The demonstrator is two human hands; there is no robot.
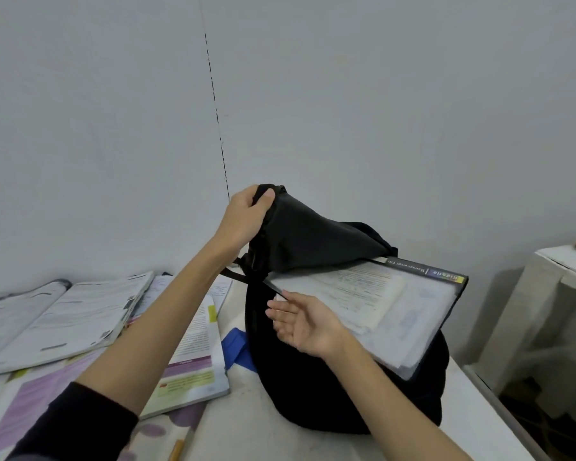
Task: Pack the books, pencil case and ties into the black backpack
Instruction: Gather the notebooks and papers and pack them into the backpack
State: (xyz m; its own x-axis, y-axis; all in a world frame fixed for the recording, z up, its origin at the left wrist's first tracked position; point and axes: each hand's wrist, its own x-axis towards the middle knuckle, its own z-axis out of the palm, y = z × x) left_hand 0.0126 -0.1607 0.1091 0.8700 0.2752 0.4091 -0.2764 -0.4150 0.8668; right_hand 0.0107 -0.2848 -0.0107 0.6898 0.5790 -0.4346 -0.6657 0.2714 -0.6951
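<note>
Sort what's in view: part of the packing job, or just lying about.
Job: black backpack, clear file folder, open books, blue cloth, left hand, right hand.
Lying about: white side table, pencil.

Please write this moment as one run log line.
left hand: grips backpack flap | right hand: open beside file | file: half inside | books: on table

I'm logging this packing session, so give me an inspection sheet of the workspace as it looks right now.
Surface: white table, partly covered.
Job's things: black fabric backpack standing, flap lifted; clear plastic document file half inserted; open books lying left.
Clutter: blue fabric piece beside the backpack; yellow pencil.
Grips: left hand grips the flap; right hand open near the file.
Cables: nothing seen.
Surroundings: grey wall; white side table.
</note>
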